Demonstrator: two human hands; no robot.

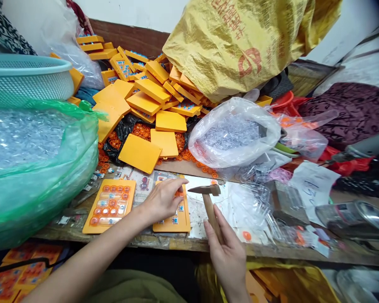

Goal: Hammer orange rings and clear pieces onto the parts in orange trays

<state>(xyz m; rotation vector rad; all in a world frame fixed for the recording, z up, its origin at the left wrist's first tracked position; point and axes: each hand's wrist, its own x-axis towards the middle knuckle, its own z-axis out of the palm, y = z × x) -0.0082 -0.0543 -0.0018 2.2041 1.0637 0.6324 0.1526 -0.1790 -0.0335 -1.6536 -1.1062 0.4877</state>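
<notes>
A claw-less hammer with a wooden handle [211,214] and a pointed dark metal head is gripped in my right hand [228,250], its head raised over the bench at the tray's right edge. Over the upper part of an orange plastic tray [186,221] bends my left hand [166,200], fingers curled inward. A bit of orange shows by its fingertips, but what they hold is hidden. Small clear-and-blue pieces sit in that tray's lower part. To the left lies another orange tray [96,225], fitted with orange rings and clear covers.
Yellow-orange trays [150,99] are heaped behind, above loose orange rings [142,131]. A green bag [78,168] of clear parts stands left, below a blue basket [34,69]. A white bag [205,147] of clear parts sits right of centre, with a jar [344,212] farther right.
</notes>
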